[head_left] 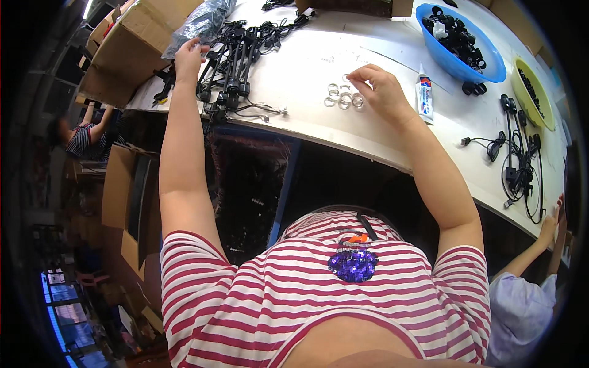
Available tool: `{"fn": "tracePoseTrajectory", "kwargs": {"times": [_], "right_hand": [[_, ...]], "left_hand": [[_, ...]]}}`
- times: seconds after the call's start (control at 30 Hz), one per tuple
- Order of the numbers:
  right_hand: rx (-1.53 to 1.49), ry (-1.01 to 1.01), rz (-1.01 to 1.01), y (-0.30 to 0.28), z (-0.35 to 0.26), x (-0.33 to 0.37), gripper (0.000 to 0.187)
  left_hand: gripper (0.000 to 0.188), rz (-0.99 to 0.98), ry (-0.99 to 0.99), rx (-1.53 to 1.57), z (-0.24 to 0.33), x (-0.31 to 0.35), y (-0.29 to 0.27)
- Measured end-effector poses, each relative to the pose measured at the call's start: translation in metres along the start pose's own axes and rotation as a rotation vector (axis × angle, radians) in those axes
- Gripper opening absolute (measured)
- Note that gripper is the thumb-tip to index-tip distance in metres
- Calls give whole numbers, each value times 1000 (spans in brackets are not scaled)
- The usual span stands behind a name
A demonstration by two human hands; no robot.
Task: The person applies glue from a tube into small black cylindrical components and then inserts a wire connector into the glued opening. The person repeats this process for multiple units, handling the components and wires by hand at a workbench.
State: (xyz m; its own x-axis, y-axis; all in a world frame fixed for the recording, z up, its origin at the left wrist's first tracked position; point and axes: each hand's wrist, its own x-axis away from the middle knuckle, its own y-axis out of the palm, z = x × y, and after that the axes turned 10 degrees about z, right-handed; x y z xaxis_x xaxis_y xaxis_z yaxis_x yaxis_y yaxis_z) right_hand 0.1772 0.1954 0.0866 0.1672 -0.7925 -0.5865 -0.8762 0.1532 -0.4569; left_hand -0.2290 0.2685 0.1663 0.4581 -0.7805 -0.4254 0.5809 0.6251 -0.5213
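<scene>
My left hand (189, 55) reaches out to a bundle of black cables with plugs (236, 52) on the white table (307, 55), fingers curled over the bundle's left end beside a clear plastic bag (199, 24). My right hand (380, 86) pinches a small clear ring between thumb and fingertips, just above a cluster of several clear rings (342, 98) lying on the table. A white glue tube (424, 98) lies right of that hand.
A blue bowl of black parts (485, 52) and a yellow bowl (532, 98) stand at the right. More black cables (518, 165) lie near a neighbour's hand (550, 224). Cardboard boxes (123, 55) sit at the left, another person (83, 138) beyond them.
</scene>
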Motion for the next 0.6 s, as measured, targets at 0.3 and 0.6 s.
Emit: {"fn": "tracePoseTrajectory", "kwargs": {"times": [0.3,0.6], "right_hand": [[-23,12,-31,1,2,2,12],[-35,10,-27,1,11,-1,12]], "left_hand": [[25,-131,492,-975,33,74,59],[23,-193,212,-957,20,61,86]]}}
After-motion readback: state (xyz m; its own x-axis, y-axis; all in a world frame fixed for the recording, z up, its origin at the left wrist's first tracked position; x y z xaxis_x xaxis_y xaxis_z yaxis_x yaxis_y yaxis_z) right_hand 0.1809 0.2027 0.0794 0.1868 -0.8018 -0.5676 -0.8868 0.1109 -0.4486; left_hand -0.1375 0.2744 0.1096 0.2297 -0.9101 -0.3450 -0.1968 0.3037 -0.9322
